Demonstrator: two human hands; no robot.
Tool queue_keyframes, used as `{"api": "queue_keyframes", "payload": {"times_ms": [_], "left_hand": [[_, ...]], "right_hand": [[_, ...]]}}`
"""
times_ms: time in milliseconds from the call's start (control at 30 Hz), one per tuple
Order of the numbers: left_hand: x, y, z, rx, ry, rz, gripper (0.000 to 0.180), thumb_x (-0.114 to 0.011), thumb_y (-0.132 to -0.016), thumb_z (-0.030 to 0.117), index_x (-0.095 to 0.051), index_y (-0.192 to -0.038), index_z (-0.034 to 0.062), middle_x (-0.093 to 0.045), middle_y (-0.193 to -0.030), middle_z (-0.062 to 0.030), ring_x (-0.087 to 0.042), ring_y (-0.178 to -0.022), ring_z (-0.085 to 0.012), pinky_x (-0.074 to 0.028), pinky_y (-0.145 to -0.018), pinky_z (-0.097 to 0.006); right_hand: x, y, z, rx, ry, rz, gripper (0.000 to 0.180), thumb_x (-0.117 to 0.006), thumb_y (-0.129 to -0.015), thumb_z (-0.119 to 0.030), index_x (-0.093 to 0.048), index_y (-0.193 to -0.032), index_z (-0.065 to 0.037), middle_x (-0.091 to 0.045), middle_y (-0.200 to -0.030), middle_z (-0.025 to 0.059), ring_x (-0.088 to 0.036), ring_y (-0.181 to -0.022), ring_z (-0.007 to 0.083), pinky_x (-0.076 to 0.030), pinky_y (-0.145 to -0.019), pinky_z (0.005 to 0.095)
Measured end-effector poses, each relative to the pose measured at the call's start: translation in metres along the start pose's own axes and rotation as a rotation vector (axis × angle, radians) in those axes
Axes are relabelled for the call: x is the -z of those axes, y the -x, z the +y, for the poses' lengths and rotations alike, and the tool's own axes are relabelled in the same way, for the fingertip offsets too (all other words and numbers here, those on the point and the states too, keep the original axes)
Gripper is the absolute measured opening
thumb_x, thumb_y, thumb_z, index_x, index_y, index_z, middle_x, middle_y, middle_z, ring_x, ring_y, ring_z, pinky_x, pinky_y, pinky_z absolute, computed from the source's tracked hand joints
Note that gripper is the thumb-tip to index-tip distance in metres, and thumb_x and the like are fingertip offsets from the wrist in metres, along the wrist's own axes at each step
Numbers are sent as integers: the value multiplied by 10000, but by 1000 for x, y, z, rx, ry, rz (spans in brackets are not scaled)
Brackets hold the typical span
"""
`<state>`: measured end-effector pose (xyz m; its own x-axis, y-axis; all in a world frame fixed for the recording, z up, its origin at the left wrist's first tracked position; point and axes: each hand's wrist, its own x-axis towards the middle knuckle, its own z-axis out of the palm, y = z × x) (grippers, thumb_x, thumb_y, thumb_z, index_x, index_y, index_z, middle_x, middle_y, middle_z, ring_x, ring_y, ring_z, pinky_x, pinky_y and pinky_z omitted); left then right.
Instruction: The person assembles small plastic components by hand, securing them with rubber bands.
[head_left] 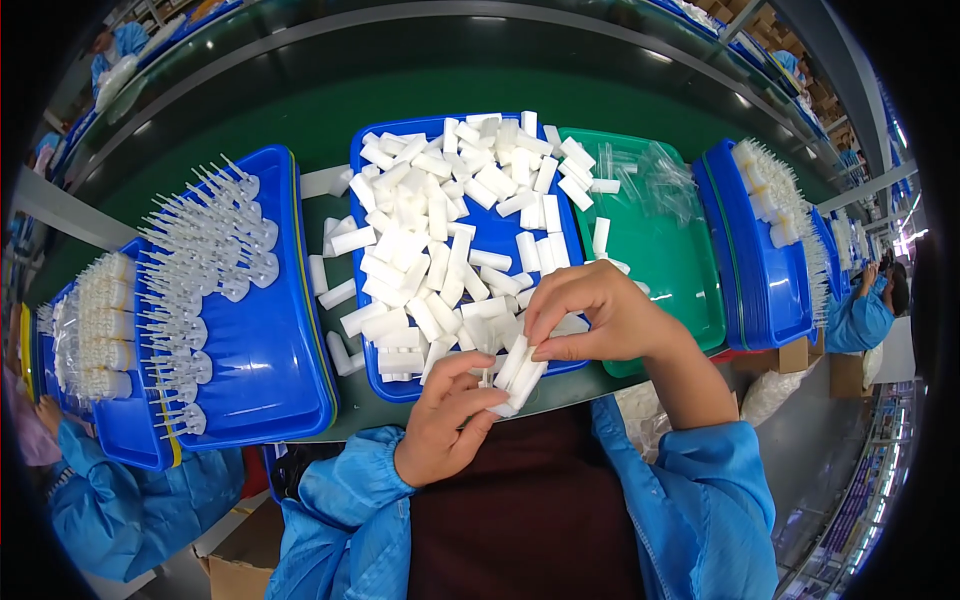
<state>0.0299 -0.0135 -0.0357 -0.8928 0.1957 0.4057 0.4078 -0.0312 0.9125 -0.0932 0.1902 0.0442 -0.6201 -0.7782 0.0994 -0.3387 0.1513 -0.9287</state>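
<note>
At the near edge of the table, my left hand [448,420] and my right hand [605,318] are closed on white block-shaped pieces [520,375]. The left fingers grip the lower end, while the right thumb and fingers pinch the upper end. At least two pieces seem to lie side by side there; fingers partly cover them. Just beyond my hands, a blue tray [508,232] bears a heap of similar white blocks [415,225]. A green tray [675,275] to its right holds thin clear plastic pieces [650,180] and some white blocks.
At the left, a blue tray [265,365] carries rows of white nozzle-like parts with thin stems [205,250]. Stacked blue trays [770,295] with white parts stand at the right. A co-worker's blue sleeve [140,500] shows lower left, another person [865,310] far right.
</note>
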Motion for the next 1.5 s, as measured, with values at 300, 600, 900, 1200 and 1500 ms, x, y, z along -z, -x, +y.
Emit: {"api": "queue_keyframes", "payload": {"times_ms": [300, 600, 900, 1200, 1500], "left_hand": [[8, -1, 2, 133, 74, -64, 230, -688, -729, -47, -593, -920, 37, -532, -1164, -153, -597, -912, -264, -483, -743, -305], [10, 4, -1, 98, 94, -48, 217, -667, -772, -29, -614, -971, 37, -611, -1046, -116, -614, -862, -212, -493, -679, -268], [11, 7, 0, 118, 90, 0, 222, -672, -765, -28, -627, -972, 36, -616, -1024, -118, -621, -851, -225, -498, -695, -277], [15, 0, 8, 70, -79, 2, 223, -684, -734, -35, -679, -945, 39, -616, -938, -105, -622, -807, -244, -498, -705, -291], [12, 0, 6, 39, -74, -11, 236, -673, -734, -48, -677, -952, 43, -611, -936, -98, -607, -809, -241, -491, -708, -295]], "right_hand": [[-4, -7, 8, 53, -118, -163, 159, -797, -679, -28, -726, -814, -74, -698, -811, 47, -643, -776, 173, -490, -696, 286], [18, -57, 37, -75, 734, 11, 198, -745, -699, -121, -687, -879, -62, -676, -833, 87, -640, -674, 209, -499, -604, 320], [-13, -74, 49, -158, 1121, -105, 164, -615, -720, -57, -628, -881, -27, -638, -781, 140, -641, -736, 316, -507, -646, 422], [-2, -57, 53, -121, 956, 83, 108, -632, -707, -62, -607, -813, -67, -630, -731, 102, -630, -708, 295, -494, -621, 406], [-3, -49, 55, -64, 957, 41, 113, -653, -682, -50, -617, -786, -79, -629, -797, 59, -628, -773, 262, -500, -664, 375]]}}
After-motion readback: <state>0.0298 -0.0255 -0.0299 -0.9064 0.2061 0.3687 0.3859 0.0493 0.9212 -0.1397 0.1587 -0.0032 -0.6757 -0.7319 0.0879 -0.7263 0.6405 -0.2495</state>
